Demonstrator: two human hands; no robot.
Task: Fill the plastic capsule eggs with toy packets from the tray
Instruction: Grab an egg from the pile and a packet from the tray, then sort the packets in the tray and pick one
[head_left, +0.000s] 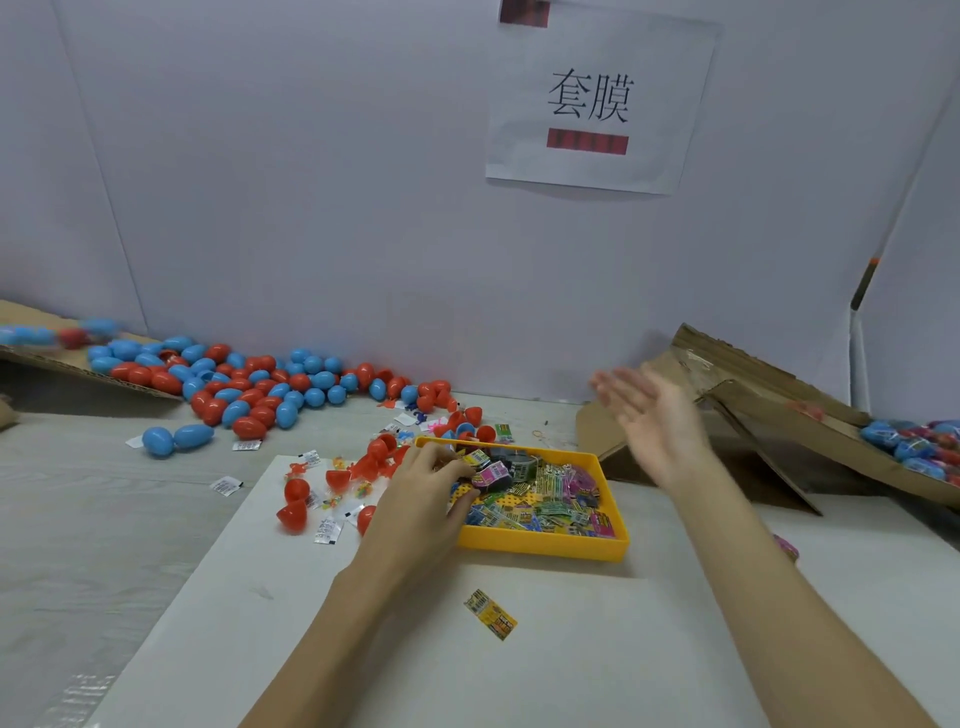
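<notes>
While the left hand (426, 488) reaches into the yellow tray (545, 546), its fingers (447, 460) curl down among the toy packets (540, 499) at the tray's near-left corner; whether they already pinch one packet cannot be told, as the fingertips are partly buried in the pile. The right hand (649, 421) is raised above the surface (130, 519) to the right of the tray, palm turned inward, fingers straight and slightly spread, holding nothing; its outline is motion-blurred. The tray sits on a white sheet (571, 649), and one stray packet (491, 613) lies on that sheet just in front of it. Open red egg halves (296, 501) and small white-labelled sachets (328, 531) are scattered immediately left of the tray. A large heap of closed blue and red capsule eggs (270, 384) runs along the back wall to the left, and a cardboard box (779, 395) at the right holds what appear to be wrapped eggs (914, 447). A paper sign (597, 98) hangs on the wall.

Handling, as judged: the packets are light, flat, crinkly film pouches, likely slippery against one another, so one is best pinched at an edge between thumb and forefinger to separate it from its neighbours. The egg halves are rigid, thin, smooth plastic, prone to rolling; each is best held around its widest girth, open rim up.
</notes>
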